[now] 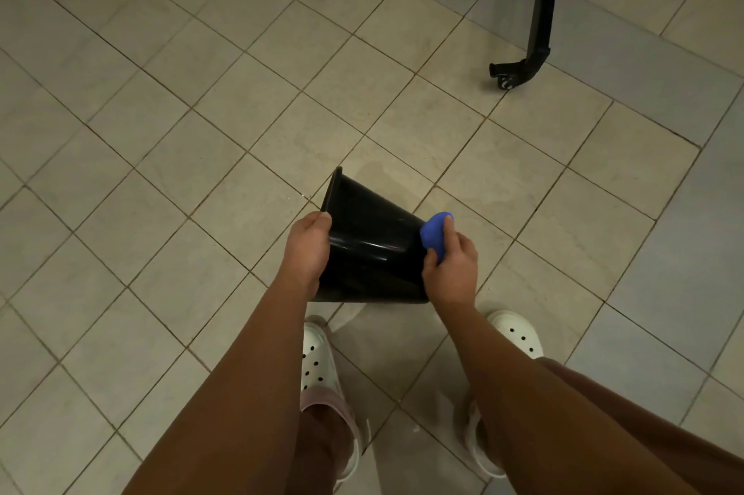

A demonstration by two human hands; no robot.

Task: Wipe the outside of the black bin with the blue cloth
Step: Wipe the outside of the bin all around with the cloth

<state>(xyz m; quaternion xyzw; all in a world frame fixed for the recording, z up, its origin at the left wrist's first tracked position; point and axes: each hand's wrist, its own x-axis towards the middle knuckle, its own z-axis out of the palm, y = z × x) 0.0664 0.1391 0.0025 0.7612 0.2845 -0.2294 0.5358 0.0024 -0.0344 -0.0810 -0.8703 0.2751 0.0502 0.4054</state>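
Wipe under way; black bin (370, 253) held tilted above the tiled floor (193, 124), just ahead of the feet.

Left hand (308, 249) gripped the bin's left wall, fingers curled round it. Right hand (453, 267) pinched the bunched blue cloth (435, 232) and pressed it to the right wall. Judged mid-task: the upper face looked glossy, but the wiped area could not be told. The far side, the underside and the patch under the left hand likely remained.

Glossy bin, soft cloth, matt floor

The black bin (370, 249) looks like smooth shiny plastic; the blue cloth (435, 233) is soft; the floor tiles (201, 92) are matt.
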